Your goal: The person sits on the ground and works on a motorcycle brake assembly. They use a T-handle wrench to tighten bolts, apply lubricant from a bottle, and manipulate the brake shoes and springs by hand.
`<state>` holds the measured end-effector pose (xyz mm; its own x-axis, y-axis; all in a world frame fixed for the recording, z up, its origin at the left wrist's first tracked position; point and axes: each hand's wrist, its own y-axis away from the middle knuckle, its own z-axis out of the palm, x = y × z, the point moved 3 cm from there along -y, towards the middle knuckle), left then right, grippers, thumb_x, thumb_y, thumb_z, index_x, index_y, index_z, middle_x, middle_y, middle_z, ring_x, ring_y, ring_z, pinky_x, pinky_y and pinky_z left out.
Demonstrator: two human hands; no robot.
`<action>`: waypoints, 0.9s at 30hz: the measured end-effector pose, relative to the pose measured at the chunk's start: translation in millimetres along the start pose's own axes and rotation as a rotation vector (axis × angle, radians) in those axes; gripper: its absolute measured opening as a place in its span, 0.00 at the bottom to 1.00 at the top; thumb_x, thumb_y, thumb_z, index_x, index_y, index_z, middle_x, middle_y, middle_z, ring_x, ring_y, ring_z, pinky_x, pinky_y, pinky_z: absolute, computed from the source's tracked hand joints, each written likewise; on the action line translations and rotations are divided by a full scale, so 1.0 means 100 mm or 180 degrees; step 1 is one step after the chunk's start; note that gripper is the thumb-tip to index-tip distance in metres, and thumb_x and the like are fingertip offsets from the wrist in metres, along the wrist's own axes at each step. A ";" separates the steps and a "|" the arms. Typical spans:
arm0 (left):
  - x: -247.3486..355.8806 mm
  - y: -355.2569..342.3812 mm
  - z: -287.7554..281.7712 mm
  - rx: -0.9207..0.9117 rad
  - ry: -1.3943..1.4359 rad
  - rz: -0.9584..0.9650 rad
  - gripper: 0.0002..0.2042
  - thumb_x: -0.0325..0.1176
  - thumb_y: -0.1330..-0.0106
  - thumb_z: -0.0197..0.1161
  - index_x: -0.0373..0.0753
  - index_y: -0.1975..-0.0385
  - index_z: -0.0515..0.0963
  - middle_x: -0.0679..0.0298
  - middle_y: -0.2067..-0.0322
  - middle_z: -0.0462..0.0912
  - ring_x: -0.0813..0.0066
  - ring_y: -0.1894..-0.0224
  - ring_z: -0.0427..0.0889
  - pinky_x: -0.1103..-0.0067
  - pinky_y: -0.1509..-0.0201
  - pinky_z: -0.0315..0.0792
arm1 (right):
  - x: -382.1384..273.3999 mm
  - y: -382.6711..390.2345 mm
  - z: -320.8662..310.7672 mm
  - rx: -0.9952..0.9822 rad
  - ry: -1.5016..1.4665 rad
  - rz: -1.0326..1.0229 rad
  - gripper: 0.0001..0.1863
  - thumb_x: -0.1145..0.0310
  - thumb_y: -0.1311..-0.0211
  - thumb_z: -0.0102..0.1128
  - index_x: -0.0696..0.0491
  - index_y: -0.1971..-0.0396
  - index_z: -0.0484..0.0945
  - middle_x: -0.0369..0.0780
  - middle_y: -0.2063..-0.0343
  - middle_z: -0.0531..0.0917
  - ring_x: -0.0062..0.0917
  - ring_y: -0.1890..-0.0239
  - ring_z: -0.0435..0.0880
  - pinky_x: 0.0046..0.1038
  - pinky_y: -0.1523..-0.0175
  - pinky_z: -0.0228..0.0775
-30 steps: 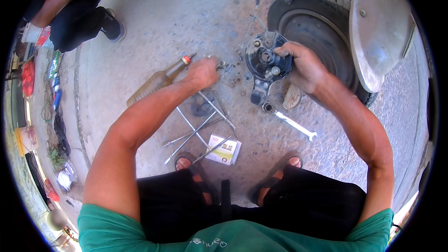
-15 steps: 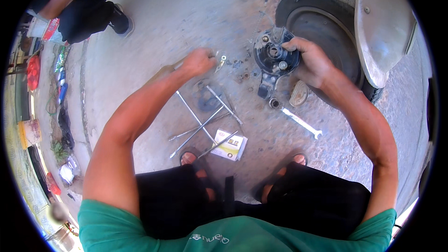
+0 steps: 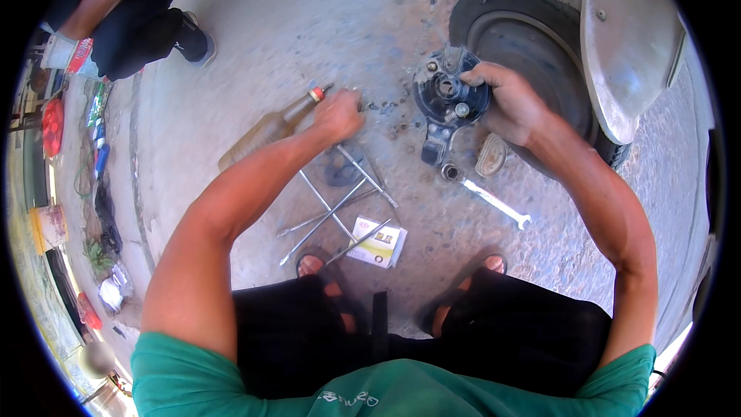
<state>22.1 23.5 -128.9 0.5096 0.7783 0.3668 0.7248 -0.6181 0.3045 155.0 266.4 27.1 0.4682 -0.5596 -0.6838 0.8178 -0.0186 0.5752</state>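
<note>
Got the dark round plate (image 3: pixel 436 96) at about 1 o'clock, right hand (image 3: pixel 511 108) wrapped on its edge, thumb over the face. Looks like metal, so I'd guess stiff, kinda hefty, maybe greasy; edge seems the best grip. Left hand (image 3: pixel 338 116) at 11 is curled up, can't tell what's inside. Half a second ago a shiny bit showed there; now I can't see it.

The scene is lit by bright, diffuse daylight, by which the concrete ground (image 3: pixel 255 46) is washed pale. Glints are thrown back by the wrench (image 3: pixel 492 199). Soft shadow is cast around the feet (image 3: pixel 495 262), and detail is lost in the black trousers (image 3: pixel 293 324). Straight edges are bowed toward the rim, the corners are swallowed by black, and the small parts (image 3: pixel 403 127) are softly blurred.
</note>
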 end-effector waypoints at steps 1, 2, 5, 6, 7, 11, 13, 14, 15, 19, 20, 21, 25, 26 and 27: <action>0.00 0.00 -0.01 -0.0116 0.0051 0.0035 0.13 0.34 0.41 0.60 0.38 0.58 0.81 0.49 0.56 0.84 0.49 0.50 0.81 0.61 0.47 0.75 | 0.01 -0.01 -0.02 0.0026 0.0001 0.0007 0.08 0.72 0.34 0.54 0.58 0.61 0.79 0.41 0.61 0.85 0.26 0.58 0.83 0.34 0.45 0.72; -0.01 0.01 -0.02 -0.0231 0.0099 0.0059 0.14 0.32 0.42 0.59 0.38 0.56 0.81 0.49 0.56 0.84 0.48 0.49 0.82 0.61 0.47 0.75 | 0.01 -0.01 -0.02 0.0042 0.0000 0.0018 0.08 0.72 0.34 0.54 0.58 0.60 0.79 0.41 0.61 0.85 0.26 0.58 0.83 0.34 0.45 0.72; -0.21 -0.04 -0.12 0.0004 0.0907 0.0274 0.16 0.32 0.40 0.61 0.36 0.52 0.81 0.51 0.59 0.85 0.55 0.55 0.84 0.65 0.52 0.76 | 0.00 0.00 0.04 0.0033 0.0046 -0.0018 0.08 0.71 0.33 0.54 0.58 0.61 0.79 0.41 0.61 0.85 0.26 0.58 0.83 0.32 0.45 0.72; -0.12 -0.05 -0.27 -0.0126 0.1320 0.0129 0.17 0.33 0.38 0.61 0.36 0.49 0.80 0.54 0.60 0.85 0.60 0.57 0.83 0.68 0.54 0.76 | 0.01 -0.01 -0.01 0.0020 0.0058 -0.0037 0.08 0.71 0.33 0.53 0.58 0.61 0.79 0.41 0.61 0.85 0.26 0.58 0.83 0.33 0.45 0.72; -0.06 -0.08 -0.46 -0.0261 0.1730 -0.0023 0.18 0.33 0.36 0.62 0.35 0.47 0.79 0.58 0.62 0.84 0.65 0.60 0.83 0.71 0.55 0.76 | 0.02 -0.03 -0.06 0.0004 0.0071 -0.0054 0.08 0.70 0.33 0.53 0.58 0.61 0.79 0.40 0.62 0.85 0.25 0.58 0.83 0.33 0.45 0.72; 0.35 0.15 -1.28 -0.0230 0.3104 -0.0246 0.17 0.32 0.35 0.65 0.33 0.48 0.81 0.61 0.64 0.84 0.77 0.67 0.80 0.79 0.62 0.75 | 0.01 -0.04 -0.02 0.0029 0.0101 0.0040 0.09 0.70 0.33 0.53 0.57 0.61 0.79 0.40 0.63 0.86 0.25 0.58 0.84 0.34 0.46 0.72; 0.61 0.25 -1.44 -0.0114 0.3232 0.0269 0.16 0.32 0.35 0.65 0.32 0.50 0.82 0.62 0.67 0.84 0.78 0.69 0.79 0.80 0.64 0.74 | 0.00 0.01 0.00 0.0119 0.0206 0.0112 0.11 0.68 0.35 0.54 0.56 0.57 0.78 0.40 0.61 0.85 0.27 0.57 0.83 0.38 0.44 0.71; 0.73 0.28 -1.49 -0.0044 0.3281 0.0527 0.15 0.31 0.35 0.66 0.32 0.51 0.82 0.62 0.68 0.83 0.79 0.70 0.79 0.80 0.65 0.73 | -0.01 0.02 0.01 0.0150 0.0258 0.0142 0.13 0.68 0.36 0.54 0.55 0.55 0.78 0.39 0.60 0.85 0.27 0.57 0.83 0.41 0.43 0.71; 0.82 0.28 -1.51 -0.0104 0.3033 0.0573 0.14 0.31 0.35 0.66 0.32 0.52 0.82 0.63 0.68 0.83 0.79 0.70 0.78 0.80 0.66 0.73 | -0.01 0.02 0.01 0.0139 0.0293 0.0089 0.12 0.68 0.36 0.54 0.55 0.56 0.78 0.39 0.60 0.85 0.27 0.57 0.83 0.40 0.43 0.71; 1.11 0.30 -1.48 -0.0211 0.2535 0.0519 0.13 0.32 0.34 0.67 0.31 0.55 0.82 0.64 0.71 0.82 0.79 0.72 0.78 0.79 0.67 0.72 | 0.00 0.01 0.02 0.0120 0.0328 -0.0033 0.11 0.68 0.36 0.54 0.55 0.57 0.78 0.39 0.61 0.85 0.26 0.58 0.83 0.38 0.44 0.72; 1.14 0.29 -1.47 -0.0212 0.2536 0.0461 0.13 0.32 0.35 0.67 0.31 0.55 0.82 0.65 0.73 0.82 0.79 0.73 0.78 0.79 0.68 0.72 | 0.00 0.02 0.02 0.0134 0.0308 -0.0047 0.10 0.68 0.36 0.54 0.55 0.58 0.78 0.39 0.61 0.85 0.26 0.58 0.83 0.38 0.44 0.72; 1.15 0.29 -1.46 -0.0230 0.2545 0.0447 0.13 0.32 0.35 0.67 0.31 0.56 0.82 0.65 0.73 0.81 0.79 0.74 0.78 0.80 0.68 0.71 | 0.00 0.01 0.01 0.0126 0.0300 -0.0093 0.10 0.68 0.36 0.54 0.55 0.58 0.78 0.39 0.61 0.85 0.26 0.58 0.83 0.37 0.45 0.73; 1.08 0.24 -1.40 -0.0381 0.2759 0.0420 0.14 0.33 0.36 0.69 0.31 0.56 0.82 0.65 0.75 0.80 0.78 0.75 0.77 0.79 0.69 0.69 | 0.02 -0.02 0.01 0.0088 0.0258 -0.0154 0.10 0.69 0.36 0.54 0.55 0.58 0.78 0.39 0.61 0.85 0.25 0.59 0.83 0.35 0.46 0.73; 1.08 0.25 -1.41 -0.0440 0.2869 0.0431 0.14 0.34 0.36 0.69 0.31 0.56 0.82 0.65 0.75 0.80 0.78 0.75 0.77 0.78 0.69 0.69 | 0.02 -0.01 0.01 0.0089 0.0256 -0.0140 0.10 0.69 0.36 0.54 0.55 0.58 0.78 0.39 0.61 0.85 0.25 0.59 0.83 0.35 0.46 0.74; 1.08 0.26 -1.42 -0.0430 0.2819 0.0401 0.14 0.34 0.36 0.69 0.31 0.56 0.81 0.65 0.76 0.80 0.77 0.75 0.76 0.78 0.69 0.69 | 0.02 -0.02 0.00 0.0071 0.0277 -0.0141 0.10 0.69 0.36 0.54 0.55 0.58 0.78 0.39 0.61 0.85 0.25 0.59 0.83 0.35 0.46 0.74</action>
<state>30.1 76.0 43.1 -0.0024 0.3684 0.9297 0.5987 -0.7441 0.2965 154.5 265.4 25.1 0.4597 -0.4839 -0.7447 0.8312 -0.0606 0.5526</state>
